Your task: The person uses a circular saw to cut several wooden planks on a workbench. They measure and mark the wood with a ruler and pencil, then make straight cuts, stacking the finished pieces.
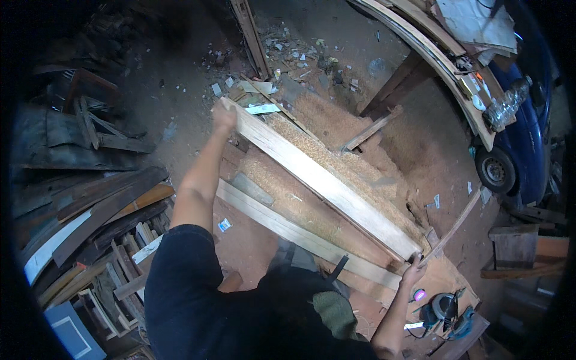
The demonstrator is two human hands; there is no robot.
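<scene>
A long pale wooden plank (327, 182) runs slantwise across the middle of the view, from upper left to lower right. My left hand (225, 118) is closed round its far left end, the arm stretched out. At the near right end my right hand (413, 273) grips the plank, with the thumb at the edge and the other fingers partly hidden. Under and beside the plank lies a work surface strewn with sawdust (261, 168). A second pale board (288, 225) lies closer to my body, roughly along the same slant.
A teal and black power tool (445, 307) stands at the lower right, near a small pink round object (419, 294). Stacked boards (114, 210) fill the left side. A wooden post (251, 39) rises at the top. A blue car (528, 141) is at the right.
</scene>
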